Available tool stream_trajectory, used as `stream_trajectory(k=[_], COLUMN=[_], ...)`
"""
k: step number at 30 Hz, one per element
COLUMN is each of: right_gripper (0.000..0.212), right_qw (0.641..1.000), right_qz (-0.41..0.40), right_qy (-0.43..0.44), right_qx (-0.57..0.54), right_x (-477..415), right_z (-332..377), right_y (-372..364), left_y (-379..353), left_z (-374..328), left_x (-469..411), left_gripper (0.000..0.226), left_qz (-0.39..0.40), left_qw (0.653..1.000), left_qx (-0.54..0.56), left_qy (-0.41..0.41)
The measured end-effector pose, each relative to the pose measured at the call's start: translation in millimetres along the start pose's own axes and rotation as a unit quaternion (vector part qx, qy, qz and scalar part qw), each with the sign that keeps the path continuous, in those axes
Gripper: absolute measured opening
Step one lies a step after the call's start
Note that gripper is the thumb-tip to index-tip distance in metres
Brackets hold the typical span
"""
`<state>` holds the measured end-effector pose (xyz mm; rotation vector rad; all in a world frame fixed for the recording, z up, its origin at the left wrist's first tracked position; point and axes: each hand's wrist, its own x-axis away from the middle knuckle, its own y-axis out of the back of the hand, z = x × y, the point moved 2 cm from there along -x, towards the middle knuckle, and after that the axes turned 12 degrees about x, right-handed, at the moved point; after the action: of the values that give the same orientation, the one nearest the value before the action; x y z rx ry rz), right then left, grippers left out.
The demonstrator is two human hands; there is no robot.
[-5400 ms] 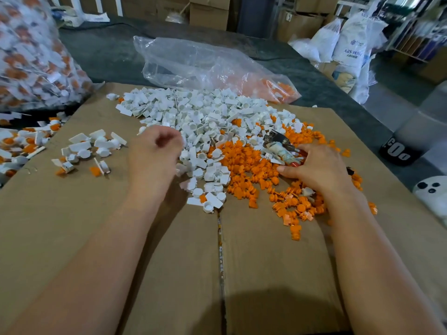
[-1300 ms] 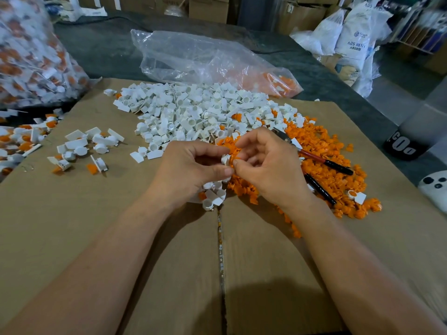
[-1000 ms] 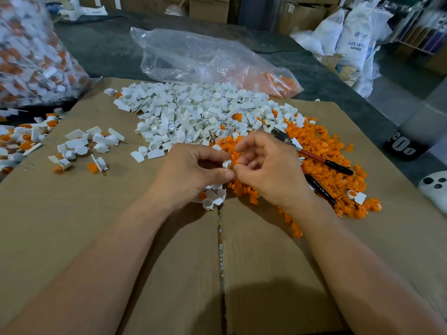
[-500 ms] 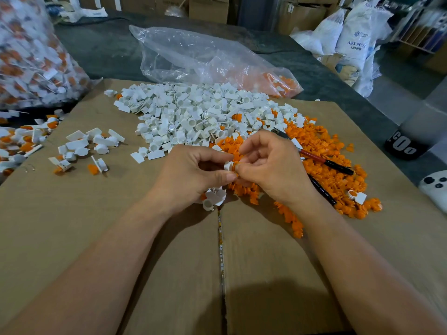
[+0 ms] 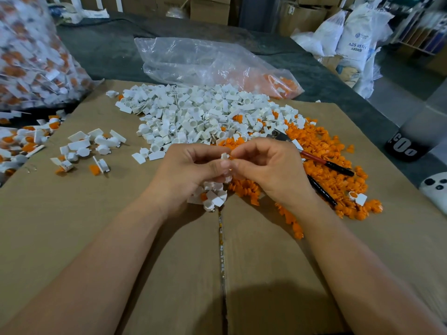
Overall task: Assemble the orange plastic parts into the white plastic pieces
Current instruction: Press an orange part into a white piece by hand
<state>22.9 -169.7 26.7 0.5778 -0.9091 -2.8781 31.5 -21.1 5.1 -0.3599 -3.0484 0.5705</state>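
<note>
My left hand (image 5: 186,170) and my right hand (image 5: 268,170) meet fingertip to fingertip above the cardboard. Between them sits a small white plastic piece (image 5: 225,156), pinched by my left thumb and fingers. My right fingertips pinch against it from the right, with a sliver of an orange part (image 5: 231,160) showing at the joint. A big heap of white pieces (image 5: 200,114) lies just behind the hands. Loose orange parts (image 5: 333,151) spread out to the right. A few white pieces (image 5: 212,197) lie under my left hand.
Pliers with red and black handles (image 5: 324,163) lie on the orange parts. Assembled pieces (image 5: 17,146) are at the far left, beside a full plastic bag (image 5: 31,56). A small group of white pieces (image 5: 89,146) sits left. A clear bag (image 5: 208,64) lies behind. The cardboard sheet (image 5: 169,274) covers the table.
5.4 s ago my hands were apart, reaching into the two piles. They have since come together holding parts, and over the last second they rose slightly while my fingertips pressed closer.
</note>
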Motion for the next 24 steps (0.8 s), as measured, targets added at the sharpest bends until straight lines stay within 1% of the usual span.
stream_trajectory(k=[2,5,7,9,13,20,24], right_gripper=[0.029,0.036,0.036,0.036,0.03,0.025,0.03], right_qw=[1.0,0.999,0.998,0.997,0.996,0.995,0.994], right_qz=[0.009,-0.009,-0.022,-0.022,-0.012,-0.014,-0.011], right_qy=[0.006,0.036,0.051,0.059,0.069,0.066,0.081], right_qx=[-0.013,0.004,0.021,0.034,0.06,0.073,0.078], right_x=[-0.1,-0.2,-0.8,-1.2,-1.3,-1.6,-1.0], right_z=[0.6,1.1,1.4,0.6,-1.2,-3.8,-2.9], right_y=[0.5,0.1,-1.6,-3.5,-4.8,-7.3,-5.6], left_y=[0.1,0.1,-0.8,-0.6,-0.8,-1.3,-0.8], left_z=[-0.6,-0.2,0.4,1.0,-0.7,-5.0,-5.1], left_x=[-1.4,-1.7,-2.1,-2.9,-2.2,-1.0,-1.9], left_gripper=[0.016,0.018,0.011,0.019,0.02,0.031,0.031], left_qz=[-0.004,-0.008,-0.009,-0.011,-0.011,-0.024,-0.029], left_qw=[1.0,1.0,0.999,0.999,0.998,1.0,1.0], left_qx=[0.026,0.029,0.03,0.03,0.042,0.014,-0.008], left_qy=[-0.01,-0.01,0.006,0.021,0.034,0.003,-0.001])
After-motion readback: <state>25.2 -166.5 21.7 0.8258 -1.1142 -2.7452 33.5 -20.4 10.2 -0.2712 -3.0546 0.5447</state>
